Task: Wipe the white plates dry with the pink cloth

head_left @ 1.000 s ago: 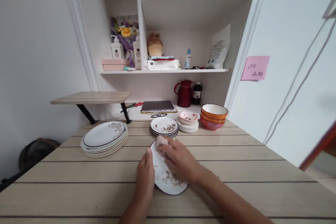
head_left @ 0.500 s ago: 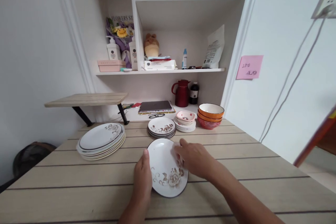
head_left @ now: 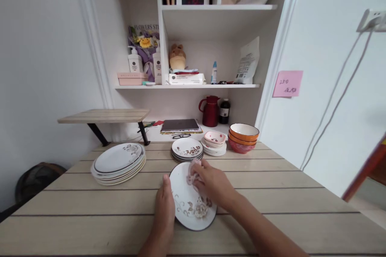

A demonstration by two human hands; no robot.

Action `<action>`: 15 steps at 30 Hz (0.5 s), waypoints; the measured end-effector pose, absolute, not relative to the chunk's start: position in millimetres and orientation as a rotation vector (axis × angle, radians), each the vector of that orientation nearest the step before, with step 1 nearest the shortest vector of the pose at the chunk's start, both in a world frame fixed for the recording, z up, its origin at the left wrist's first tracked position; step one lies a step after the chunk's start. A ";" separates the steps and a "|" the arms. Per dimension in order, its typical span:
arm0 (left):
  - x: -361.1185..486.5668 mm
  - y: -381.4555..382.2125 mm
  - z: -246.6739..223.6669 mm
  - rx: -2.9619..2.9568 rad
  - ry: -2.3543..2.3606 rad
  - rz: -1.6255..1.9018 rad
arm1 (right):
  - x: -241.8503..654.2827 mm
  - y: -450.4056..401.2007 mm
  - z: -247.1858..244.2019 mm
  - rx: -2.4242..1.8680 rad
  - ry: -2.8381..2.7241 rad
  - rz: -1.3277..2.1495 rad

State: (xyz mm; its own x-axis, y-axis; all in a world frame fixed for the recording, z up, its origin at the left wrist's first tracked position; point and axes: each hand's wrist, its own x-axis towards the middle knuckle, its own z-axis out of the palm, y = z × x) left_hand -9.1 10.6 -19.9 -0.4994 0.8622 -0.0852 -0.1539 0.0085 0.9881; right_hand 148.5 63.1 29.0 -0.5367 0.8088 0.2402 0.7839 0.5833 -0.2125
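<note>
A white oval plate with a dark rim and a brown flower print is tilted toward me just above the wooden table. My left hand grips its left edge, thumb up along the rim and the other fingers hidden behind. In my right hand is a crumpled pale pinkish cloth, pressed on the plate's upper right face. Right behind this plate stands a stack of smaller flowered plates.
Large oval plates are stacked at the left, near a raised wooden stand. Small dishes and orange and red bowls stand back right. Behind are glasses, a laptop and a red jug.
My right hand has slid the cloth leftward and slightly up across the plate. My left hand keeps its grip on the edge. The camera view has tipped up a little.
</note>
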 end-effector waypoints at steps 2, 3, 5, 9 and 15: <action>-8.5 11.1 -20.5 0.807 1.467 1.606 | 160.8 65.3 31.5 -1.329 -2.602 0.142; -8.5 11.3 -20.8 0.813 1.467 1.609 | 165.8 64.2 33.4 -1.292 -2.676 0.179; -8.8 11.8 -21.2 0.820 1.474 1.625 | 170.6 58.8 37.2 -1.167 -2.799 0.272; -10.7 12.1 -21.4 0.871 1.509 1.637 | 156.3 46.3 38.3 -0.884 -2.801 0.491; -9.8 12.2 -20.6 0.861 1.527 1.668 | 135.0 56.4 24.6 -0.992 -2.491 0.423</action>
State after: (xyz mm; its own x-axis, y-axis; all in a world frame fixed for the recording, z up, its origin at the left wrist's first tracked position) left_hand -9.8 12.2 -20.6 -0.5293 0.8483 0.0126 -0.0621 -0.0535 0.9966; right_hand 135.0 56.4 24.6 -0.6550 0.7051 0.2716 0.5760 0.6986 -0.4245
